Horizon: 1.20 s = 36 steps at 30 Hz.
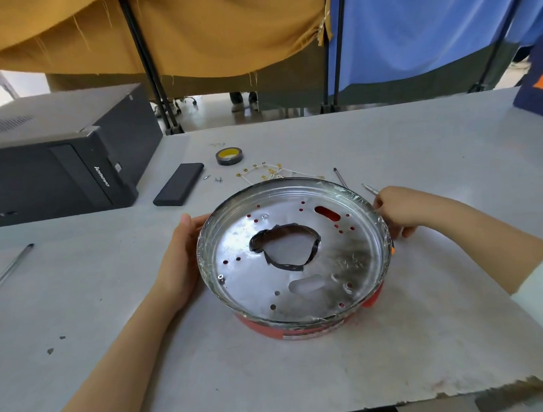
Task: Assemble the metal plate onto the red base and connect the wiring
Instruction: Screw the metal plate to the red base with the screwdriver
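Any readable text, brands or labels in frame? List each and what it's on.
"lenovo": on the front of the black computer case, printed sideways.
Label strip on the red base, front side: print too small and blurred to read.
Nothing else legible.

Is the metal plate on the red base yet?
On. The metal plate sits atop the red base, red showing through its holes; both hands touch its rim.
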Tool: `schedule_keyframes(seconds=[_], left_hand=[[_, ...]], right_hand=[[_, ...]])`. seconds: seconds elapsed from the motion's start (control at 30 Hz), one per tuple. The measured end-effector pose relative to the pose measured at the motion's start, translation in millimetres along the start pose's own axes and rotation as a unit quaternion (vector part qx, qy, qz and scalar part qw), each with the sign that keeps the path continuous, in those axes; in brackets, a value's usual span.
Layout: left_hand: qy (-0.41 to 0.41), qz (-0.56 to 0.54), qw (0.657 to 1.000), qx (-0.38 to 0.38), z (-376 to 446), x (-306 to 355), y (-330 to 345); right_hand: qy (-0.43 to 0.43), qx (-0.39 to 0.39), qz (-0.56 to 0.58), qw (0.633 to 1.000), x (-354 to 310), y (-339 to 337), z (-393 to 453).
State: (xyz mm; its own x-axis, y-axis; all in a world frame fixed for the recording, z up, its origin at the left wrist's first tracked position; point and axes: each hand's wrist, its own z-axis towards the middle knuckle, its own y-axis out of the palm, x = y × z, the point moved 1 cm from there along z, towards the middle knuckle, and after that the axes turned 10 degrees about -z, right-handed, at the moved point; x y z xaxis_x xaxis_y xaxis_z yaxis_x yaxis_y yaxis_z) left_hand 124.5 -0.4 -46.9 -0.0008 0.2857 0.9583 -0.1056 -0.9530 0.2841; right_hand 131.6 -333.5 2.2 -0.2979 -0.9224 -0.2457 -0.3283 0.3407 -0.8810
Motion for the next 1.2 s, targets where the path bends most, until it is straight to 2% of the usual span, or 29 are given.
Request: schedule_keyframes(seconds=[0.23,0.33,0.4,0.47,0.6,0.73,0.9,0.97,1.1,1.2], left_hand=[[-0.013,-0.008,1.000,0.000,6,-6,-6],[-0.018,-0.011,1.000,-0.001,7,-6,-7],[-0.020,-0.013,1.000,0.001,7,-5,-6],[-0.024,-0.017,1.000,0.005,6,-4,-4],[-0.028,-0.018,0.999,0.016,3,-2,-3],[-0.037,0.003,0.999,0.000,-1,0,-1],[-0.046,0.009,0.999,-0.012,-5,4,2],[-0.048,0.016,0.999,-0.019,-7,7,4],[-0.033,0.035,0.999,-0.007,-5,7,3],[-0.024,0.056,0.998,-0.009,-2,5,1]], right_hand=[[0.007,0.047,0.060,0.997,11,-18,1],[-0.009,0.118,0.127,0.985,13,-41,-2],[-0.040,0.179,0.173,0.968,10,-57,-8],[-0.085,0.204,0.226,0.949,1,-69,-16],[-0.182,0.261,0.243,0.916,-25,-85,-37],[-0.264,0.306,0.342,0.848,-57,-96,-60],[-0.354,0.294,0.505,0.730,-99,-107,-83],[-0.383,0.294,0.528,0.698,-117,-110,-91],[-0.455,0.251,0.526,0.674,-146,-108,-107],[-0.488,0.211,0.503,0.681,-159,-100,-117]])
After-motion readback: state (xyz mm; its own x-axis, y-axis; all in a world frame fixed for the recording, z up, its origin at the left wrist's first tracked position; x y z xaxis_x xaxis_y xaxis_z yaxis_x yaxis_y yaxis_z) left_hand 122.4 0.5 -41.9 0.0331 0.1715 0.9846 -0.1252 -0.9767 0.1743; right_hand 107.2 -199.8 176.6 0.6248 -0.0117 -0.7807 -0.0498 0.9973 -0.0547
